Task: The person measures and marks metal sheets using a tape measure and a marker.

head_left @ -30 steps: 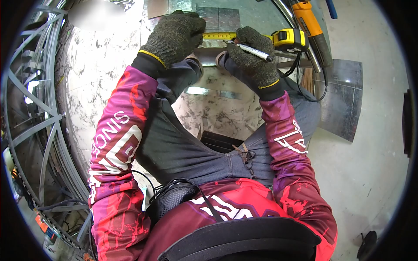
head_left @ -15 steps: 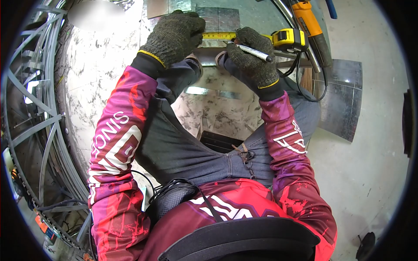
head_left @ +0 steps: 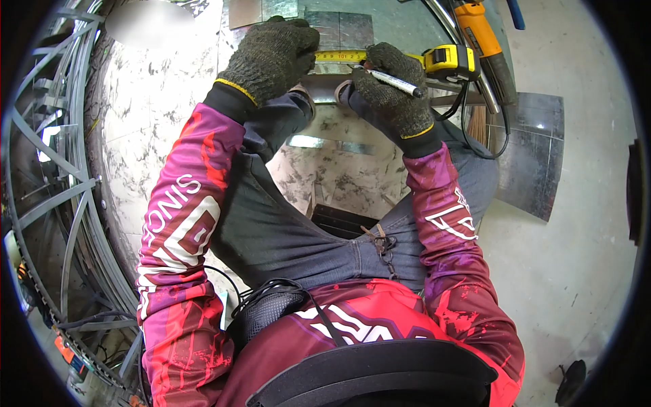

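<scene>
A yellow tape measure [head_left: 450, 63] has its blade [head_left: 342, 57] drawn out leftward across the work surface. My left hand [head_left: 271, 57], in a dark knit glove, is closed with curled fingers at the left end of the blade; its fingertips are partly hidden. My right hand [head_left: 400, 105], gloved the same way, grips a white marker [head_left: 396, 83] with a dark cap end. The marker's tip points left, just below the blade. The right fingers also lie over the blade, close to the tape case.
An orange power tool [head_left: 477, 28] with a black cord lies at the upper right beside a metal tube [head_left: 487, 91]. Dark metal sheets [head_left: 532, 156] rest on the right floor. Bundled metal strips and frames [head_left: 57, 183] fill the left side. My knees flank the work surface [head_left: 400, 27].
Almost nothing differs. Both hands, the tape and the marker stay in place, apart from a very slight shift of the right fingers.
</scene>
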Available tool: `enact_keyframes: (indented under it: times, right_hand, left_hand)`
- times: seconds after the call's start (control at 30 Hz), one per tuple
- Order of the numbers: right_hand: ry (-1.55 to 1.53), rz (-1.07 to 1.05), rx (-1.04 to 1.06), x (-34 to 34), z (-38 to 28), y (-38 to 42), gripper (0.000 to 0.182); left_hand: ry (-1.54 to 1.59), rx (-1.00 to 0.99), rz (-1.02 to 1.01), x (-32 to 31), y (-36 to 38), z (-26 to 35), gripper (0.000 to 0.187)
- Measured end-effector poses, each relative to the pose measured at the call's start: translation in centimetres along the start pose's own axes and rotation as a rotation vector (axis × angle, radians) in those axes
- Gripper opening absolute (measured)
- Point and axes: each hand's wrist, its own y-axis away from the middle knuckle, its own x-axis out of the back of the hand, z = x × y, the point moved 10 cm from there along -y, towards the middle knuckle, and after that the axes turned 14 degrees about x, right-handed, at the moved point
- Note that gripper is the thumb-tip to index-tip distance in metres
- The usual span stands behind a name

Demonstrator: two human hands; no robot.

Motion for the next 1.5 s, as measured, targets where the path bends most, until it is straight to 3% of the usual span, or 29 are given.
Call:
enact_keyframes:
  times: [0.13, 0.23, 0.3, 0.37, 0.47, 0.57, 0.9, 1.17, 1.5]
  right_hand:
    - [-0.073, 0.040, -0.091, 1.0, 0.2, -0.3, 0.035]
    - [0.135, -0.047, 0.071, 2.2, -1.7, -2.1, 0.029]
    - [0.228, 0.133, 0.060, 3.9, -1.4, -2.3, 0.024]
    - [0.145, 0.161, 0.054, 4.5, -1.5, -2.6, 0.022]
    - [0.159, -0.062, -0.083, 2.3, 0.2, -2.0, 0.023]
    - [0.087, -0.022, -0.241, 2.4, 1.2, -1.4, 0.024]
    - [0.147, -0.079, -0.285, 1.4, 2.4, -0.7, 0.026]
    - [0.114, -0.180, -0.300, 0.5, 3.0, -0.2, 0.040]
    - [0.096, -0.145, -0.256, 0.6, 2.9, 0.1, 0.050]
  left_hand:
    - [0.014, 0.003, 0.010, 0.1, 0.1, 0.1, 0.020]
    - [0.026, 0.018, 0.001, 0.0, 0.0, 0.0, 0.020]
    - [0.024, 0.019, 0.003, 0.0, 0.1, 0.1, 0.020]
    - [-0.003, 0.010, 0.031, 0.2, 0.1, 0.2, 0.018]
    - [0.002, 0.021, -0.002, 0.0, -0.1, 0.1, 0.017]
    - [-0.008, 0.027, -0.003, 0.1, 0.0, 0.2, 0.017]
    - [0.019, 0.008, 0.013, 0.3, 0.1, 0.2, 0.017]
    - [0.039, 0.029, -0.004, 0.0, 0.1, -0.3, 0.019]
    - [0.083, 0.107, -0.070, -0.2, 0.1, -0.7, 0.017]
